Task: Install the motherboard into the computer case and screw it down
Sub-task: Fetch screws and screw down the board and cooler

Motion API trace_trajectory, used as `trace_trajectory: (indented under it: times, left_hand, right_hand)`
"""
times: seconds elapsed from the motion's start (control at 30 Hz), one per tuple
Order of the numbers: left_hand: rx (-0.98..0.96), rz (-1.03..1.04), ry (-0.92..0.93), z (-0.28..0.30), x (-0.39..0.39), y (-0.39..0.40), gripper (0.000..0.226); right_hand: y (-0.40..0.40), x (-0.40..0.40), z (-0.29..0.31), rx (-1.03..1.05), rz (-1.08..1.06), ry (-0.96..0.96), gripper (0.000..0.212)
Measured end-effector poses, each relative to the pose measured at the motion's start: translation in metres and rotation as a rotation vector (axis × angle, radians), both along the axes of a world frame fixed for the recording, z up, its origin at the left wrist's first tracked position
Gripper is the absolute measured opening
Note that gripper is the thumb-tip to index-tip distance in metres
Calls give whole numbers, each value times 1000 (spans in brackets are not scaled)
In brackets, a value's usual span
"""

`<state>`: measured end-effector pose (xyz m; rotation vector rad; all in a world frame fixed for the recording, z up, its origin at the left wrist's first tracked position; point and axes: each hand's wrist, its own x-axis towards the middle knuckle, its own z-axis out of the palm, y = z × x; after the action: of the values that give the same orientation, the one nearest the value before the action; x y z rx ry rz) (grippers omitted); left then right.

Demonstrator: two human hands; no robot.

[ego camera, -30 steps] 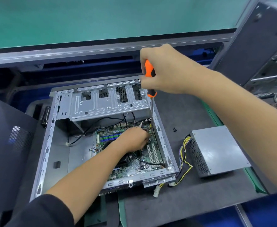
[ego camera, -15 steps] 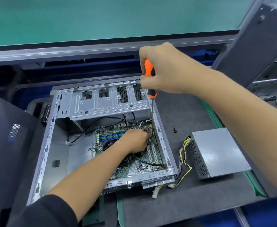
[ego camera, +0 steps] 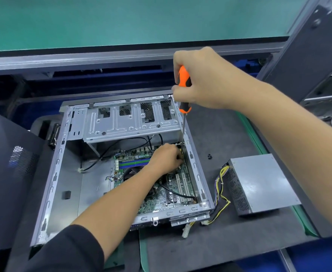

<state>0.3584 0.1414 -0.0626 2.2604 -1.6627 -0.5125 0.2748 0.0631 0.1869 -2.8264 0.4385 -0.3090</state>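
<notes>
right hand (ego camera: 206, 81): fingers wrapped tight round the orange and black handle of the screwdriver (ego camera: 184, 89), held upright above the case so the shaft drops straight down.
left hand (ego camera: 166, 157): reaches inside the case, fingertips curled at the foot of the shaft near the board's far right corner; likely steadying the tip or a screw, but what it pinches is hidden, so i cannot tell.
motherboard (ego camera: 161, 190): lies flat on the floor of the computer case (ego camera: 49, 183), toward its right side.
why this hold: 1 hand turns from above while the other guides below, judged to keep the tip seated on a small screw.
edges: the shaft runs just beside the case's right wall and past the drive bracket (ego camera: 129, 122), so there is little side room for tilting.
open room: the case's left half is bare metal floor; the dark mat (ego camera: 210, 134) to the right carries spare screws (ego camera: 209, 156) and the power supply (ego camera: 263, 183), its wires trailing to the case's near corner.
</notes>
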Motion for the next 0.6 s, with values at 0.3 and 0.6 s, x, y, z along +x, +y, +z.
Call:
trace_trajectory:
  times: [0.3,0.6]
  left_hand:
    - [3,34,38,-5,3,-1,15]
    - [-7,-80,-71,-6,2,-2,27]
  right_hand:
    - [4,0,2,-10,29,19,14]
    - [2,0,-2,11,40,30,13]
